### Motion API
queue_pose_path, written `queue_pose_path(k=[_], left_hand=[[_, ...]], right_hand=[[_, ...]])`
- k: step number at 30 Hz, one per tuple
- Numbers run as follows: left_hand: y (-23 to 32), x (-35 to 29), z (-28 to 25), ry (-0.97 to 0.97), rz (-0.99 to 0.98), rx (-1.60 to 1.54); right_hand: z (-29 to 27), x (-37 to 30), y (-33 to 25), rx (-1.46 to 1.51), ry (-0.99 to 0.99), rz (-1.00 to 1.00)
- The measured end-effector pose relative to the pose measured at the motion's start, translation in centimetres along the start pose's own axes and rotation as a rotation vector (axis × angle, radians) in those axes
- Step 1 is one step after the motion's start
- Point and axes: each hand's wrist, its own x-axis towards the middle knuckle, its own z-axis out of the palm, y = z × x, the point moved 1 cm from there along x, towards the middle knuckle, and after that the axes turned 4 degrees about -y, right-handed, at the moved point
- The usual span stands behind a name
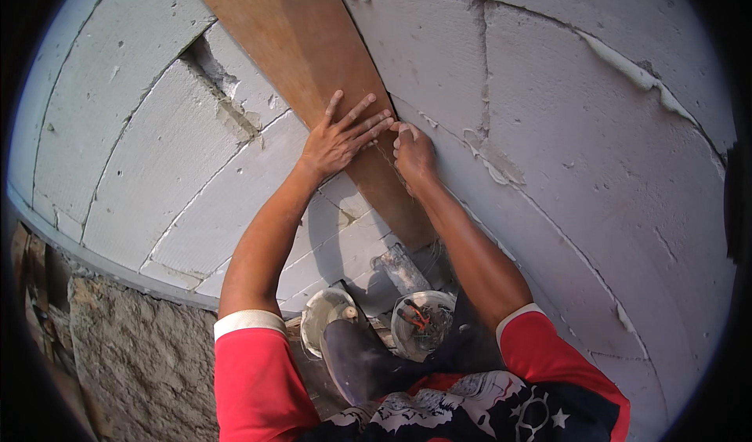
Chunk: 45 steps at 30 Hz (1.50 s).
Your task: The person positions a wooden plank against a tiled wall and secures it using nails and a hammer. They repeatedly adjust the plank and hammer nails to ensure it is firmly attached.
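A long brown wooden board (286,38) stands in the corner between two walls of pale blocks and runs down toward my legs. My left hand (338,143) lies flat against its face, fingers spread and dusty with white powder. Beside those fingertips, at the board's right edge, my right hand (413,153) is closed with thumb and forefinger pinched together. Whatever is between them is too small or hidden to make out. A thin pale line, perhaps a string, shows on the board just below the hands.
Block walls rise on the left (157,136) and right (572,136), with mortar in the joints. A slot (223,89) is cut into the left one. Below stand a white bucket (312,324) and another bucket (401,336) holding orange-handled tools (415,314). Rough stonework (141,356) lies lower left.
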Motion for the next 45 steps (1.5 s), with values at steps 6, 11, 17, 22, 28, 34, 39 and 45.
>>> queue_pose_path(k=[6,11,17,22,28,34,39,45], left_hand=[[0.4,0.5,-0.6,-0.037,-0.002,0.039],[0.9,0.5,0.4,-0.017,-0.029,0.062],[1.1,0.6,0.8,0.001,-0.028,0.062],[1.3,0.7,0.6,-0.035,-0.030,0.113],[1.7,0.6,1.5,-0.030,-0.045,0.156],[1.9,1.2,1.5,-0.010,-0.049,0.161],[1.8,0.9,1.4,-0.020,-0.063,0.184],[1.1,0.9,0.3,0.010,0.015,-0.126]], right_hand=[[-1.8,-2.7,-0.9,-0.402,0.070,-0.146],[-1.3,-4.3,-1.7,-0.615,0.060,-0.222],[-1.2,-4.3,-0.9,-0.751,0.082,-0.287],[-0.7,-4.3,0.5,-0.768,0.169,-0.414],[-0.3,-5.4,0.3,-0.948,0.134,-0.402],[-1.6,-3.8,0.6,-0.914,-0.014,-0.278],[-1.1,-4.4,-0.7,0.087,-0.244,0.137],[-1.9,-3.6,0.8,0.849,-0.414,0.293]])
